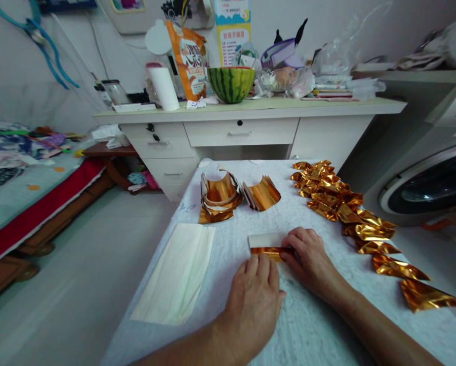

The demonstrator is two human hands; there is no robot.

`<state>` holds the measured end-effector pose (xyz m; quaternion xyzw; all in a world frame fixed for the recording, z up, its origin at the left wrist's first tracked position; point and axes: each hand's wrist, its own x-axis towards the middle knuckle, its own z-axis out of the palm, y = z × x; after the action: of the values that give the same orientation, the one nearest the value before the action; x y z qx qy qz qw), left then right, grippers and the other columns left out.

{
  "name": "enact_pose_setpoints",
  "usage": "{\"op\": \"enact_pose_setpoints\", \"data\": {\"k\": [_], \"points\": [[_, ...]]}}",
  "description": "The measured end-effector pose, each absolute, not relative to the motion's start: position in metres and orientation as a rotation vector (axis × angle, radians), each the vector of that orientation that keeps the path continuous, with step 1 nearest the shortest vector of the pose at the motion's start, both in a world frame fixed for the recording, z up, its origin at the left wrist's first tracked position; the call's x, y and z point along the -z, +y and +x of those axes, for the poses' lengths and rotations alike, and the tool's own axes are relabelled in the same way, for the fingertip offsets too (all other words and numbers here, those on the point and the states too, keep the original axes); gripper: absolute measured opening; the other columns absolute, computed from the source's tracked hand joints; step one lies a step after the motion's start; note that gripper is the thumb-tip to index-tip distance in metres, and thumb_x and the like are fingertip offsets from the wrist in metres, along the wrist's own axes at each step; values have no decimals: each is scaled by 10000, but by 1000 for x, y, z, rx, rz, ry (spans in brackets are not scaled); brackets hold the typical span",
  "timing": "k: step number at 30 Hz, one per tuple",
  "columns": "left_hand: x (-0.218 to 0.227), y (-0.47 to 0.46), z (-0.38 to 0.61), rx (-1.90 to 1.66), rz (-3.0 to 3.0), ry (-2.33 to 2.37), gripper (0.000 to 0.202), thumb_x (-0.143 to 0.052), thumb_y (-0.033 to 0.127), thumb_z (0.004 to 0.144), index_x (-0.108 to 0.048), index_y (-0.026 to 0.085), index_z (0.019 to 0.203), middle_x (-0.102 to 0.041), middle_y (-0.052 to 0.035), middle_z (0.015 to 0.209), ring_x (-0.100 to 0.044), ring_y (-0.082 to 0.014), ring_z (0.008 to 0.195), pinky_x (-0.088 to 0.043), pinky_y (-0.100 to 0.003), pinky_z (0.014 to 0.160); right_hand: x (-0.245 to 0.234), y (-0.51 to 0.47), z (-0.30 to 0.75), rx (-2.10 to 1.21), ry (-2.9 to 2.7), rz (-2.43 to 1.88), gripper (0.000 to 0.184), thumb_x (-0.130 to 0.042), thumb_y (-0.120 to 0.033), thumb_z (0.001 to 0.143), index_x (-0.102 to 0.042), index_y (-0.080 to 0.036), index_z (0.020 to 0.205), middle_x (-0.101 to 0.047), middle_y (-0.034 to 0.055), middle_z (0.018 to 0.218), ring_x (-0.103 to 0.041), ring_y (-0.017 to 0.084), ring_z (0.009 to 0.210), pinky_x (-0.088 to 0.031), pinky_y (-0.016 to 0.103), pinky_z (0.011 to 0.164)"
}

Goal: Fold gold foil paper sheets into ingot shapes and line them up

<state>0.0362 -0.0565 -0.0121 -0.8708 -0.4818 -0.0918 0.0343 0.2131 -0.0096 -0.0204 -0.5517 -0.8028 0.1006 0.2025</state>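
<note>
A small sheet of gold foil paper [265,245], white side up with a gold strip folded over its near edge, lies on the white-covered table [319,325]. My left hand [255,300] rests palm down just in front of it, fingers together, fingertips pressing the gold fold. My right hand [307,256] lies at the sheet's right end, fingers curled down onto the fold. Neither hand lifts the sheet.
Two curled stacks of gold foil sheets [219,195] [264,193] lie further back. A row of several folded gold pieces [350,211] runs along the table's right side. A pale plastic bag [178,274] lies at left. Behind stand a desk with half a watermelon [230,84], a bed at left, and a washing machine [429,188] at right.
</note>
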Motion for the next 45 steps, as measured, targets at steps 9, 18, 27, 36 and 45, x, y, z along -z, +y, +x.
{"op": "enact_pose_setpoints", "data": {"k": [9, 18, 27, 36, 45], "points": [[15, -58, 39, 243, -2664, -1455, 439, -625, 399, 874, -596, 100, 1193, -625, -142, 1133, -562, -276, 1011, -510, -428, 836, 22, -4, 212, -419, -2275, -1519, 195, -477, -255, 953, -651, -214, 875, -639, 37, 840, -530, 203, 817, -350, 340, 739], [23, -62, 39, 306, -2630, -1479, 483, -608, 428, 883, -581, 99, 1235, -593, -169, 1267, -540, -299, 1162, -501, -428, 923, 24, -3, 208, -408, -2235, -1575, 194, -484, -241, 941, -661, -207, 870, -655, 45, 841, -541, 217, 828, -351, 343, 744], [32, -65, 38, 327, -2580, -1505, 523, -569, 462, 900, -556, 107, 1284, -551, -214, 1353, -514, -326, 1269, -509, -432, 957, 23, -4, 207, -415, -2210, -1586, 183, -493, -233, 936, -660, -212, 864, -656, 37, 823, -544, 216, 816, -347, 344, 740], [30, -64, 37, 312, -2611, -1516, 535, -564, 456, 904, -539, 102, 1305, -523, -237, 1376, -495, -344, 1289, -511, -448, 965, 23, -4, 206, -443, -2198, -1585, 169, -500, -223, 930, -655, -206, 865, -649, 38, 827, -529, 223, 824, -344, 356, 746], [25, -63, 36, 286, -2623, -1519, 543, -560, 471, 899, -523, 126, 1317, -517, -230, 1385, -494, -336, 1291, -509, -443, 969, 22, -5, 206, -460, -2192, -1594, 181, -491, -218, 934, -651, -202, 853, -645, 41, 826, -524, 224, 828, -342, 358, 749]]}}
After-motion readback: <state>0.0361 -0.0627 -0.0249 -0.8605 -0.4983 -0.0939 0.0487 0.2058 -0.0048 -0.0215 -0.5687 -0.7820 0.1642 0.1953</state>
